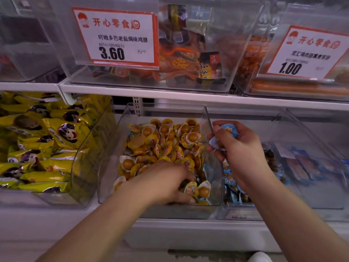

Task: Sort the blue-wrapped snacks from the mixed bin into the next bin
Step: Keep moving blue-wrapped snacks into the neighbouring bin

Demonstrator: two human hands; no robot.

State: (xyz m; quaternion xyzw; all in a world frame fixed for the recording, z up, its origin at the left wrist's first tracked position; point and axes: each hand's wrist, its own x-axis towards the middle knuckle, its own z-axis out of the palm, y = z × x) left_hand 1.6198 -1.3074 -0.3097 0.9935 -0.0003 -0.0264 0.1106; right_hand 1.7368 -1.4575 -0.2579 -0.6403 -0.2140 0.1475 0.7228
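The mixed bin point(130, 118) is a clear plastic bin in the middle of the lower shelf, full of yellow-wrapped round snacks point(166, 142). A blue wrapper point(207, 170) shows at its right wall. My left hand point(168, 183) is down in the front of this bin with fingers curled among the snacks; what it grips is hidden. My right hand point(238, 146) is raised above the divider and holds blue-wrapped snacks point(229, 130) in its curled fingers. The bin to the right point(279, 118) holds several blue-wrapped snacks point(231, 181) along its left side.
A bin of yellow packets point(37, 140) stands at the left. Blue flat packs point(306, 167) lie at the far right. The upper shelf edge point(170, 95) overhangs the bins, with clear bins and price tags point(117, 36) above. A white shoe point(259, 257) shows at the bottom.
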